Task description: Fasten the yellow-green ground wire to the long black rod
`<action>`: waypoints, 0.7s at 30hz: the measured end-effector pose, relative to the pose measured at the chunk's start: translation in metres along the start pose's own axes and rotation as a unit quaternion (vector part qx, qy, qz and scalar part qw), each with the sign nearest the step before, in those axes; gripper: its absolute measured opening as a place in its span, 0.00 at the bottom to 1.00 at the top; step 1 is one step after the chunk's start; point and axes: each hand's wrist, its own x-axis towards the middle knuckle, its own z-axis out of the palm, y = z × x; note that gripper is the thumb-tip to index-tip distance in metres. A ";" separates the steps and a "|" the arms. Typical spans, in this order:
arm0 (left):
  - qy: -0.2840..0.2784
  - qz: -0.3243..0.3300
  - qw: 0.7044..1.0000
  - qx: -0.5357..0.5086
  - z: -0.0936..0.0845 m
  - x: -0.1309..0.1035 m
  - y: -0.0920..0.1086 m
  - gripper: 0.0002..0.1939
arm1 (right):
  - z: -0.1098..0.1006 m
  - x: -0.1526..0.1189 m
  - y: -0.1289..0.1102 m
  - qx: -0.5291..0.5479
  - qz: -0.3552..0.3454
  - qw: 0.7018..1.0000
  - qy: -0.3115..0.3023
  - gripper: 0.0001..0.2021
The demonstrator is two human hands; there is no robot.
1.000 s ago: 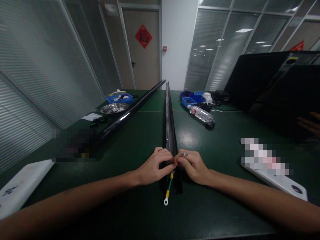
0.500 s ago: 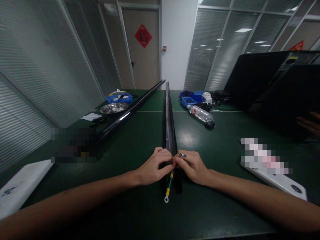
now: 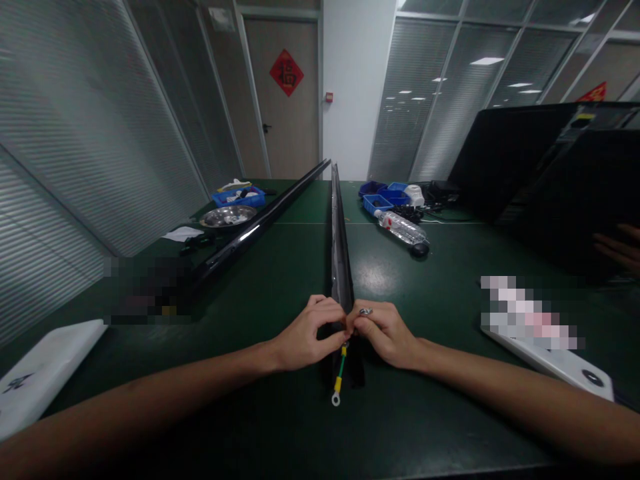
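My left hand [image 3: 316, 335] and my right hand [image 3: 384, 335] meet at the near end of a long black rail [image 3: 341, 260] lying on the table. The fingertips of both hands are pinched close together over it; what sits between them is hidden. Just below the fingertips hangs a short green wire [image 3: 343, 365] with yellow sleeves and a ring terminal [image 3: 336, 399] at its free end. Its upper end lies right by my left thumb. My right hand wears a ring.
A second black rail [image 3: 250, 233] lies to the left, beside a metal bowl [image 3: 207, 221] and a blue basket [image 3: 255, 200]. Blue bins [image 3: 379, 205] and a plastic bottle [image 3: 404, 230] stand right. White objects [image 3: 60, 360] flank my arms. Black panels [image 3: 540, 160] stand at right.
The ring terminal end of the wire has swung slightly to the right. My right fingers have shifted a little; my left hand is nearly still.
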 end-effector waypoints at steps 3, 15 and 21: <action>-0.004 -0.004 1.000 0.008 0.000 0.000 0.000 0.08 | 0.000 -0.001 0.000 -0.014 0.006 1.000 0.005 0.17; -0.001 0.007 1.000 -0.001 0.000 0.000 -0.001 0.09 | 0.003 -0.003 0.000 -0.043 0.003 0.999 0.022 0.14; 0.001 0.003 1.000 0.003 0.000 -0.001 0.000 0.08 | 0.000 -0.002 -0.001 -0.017 -0.011 1.000 0.007 0.17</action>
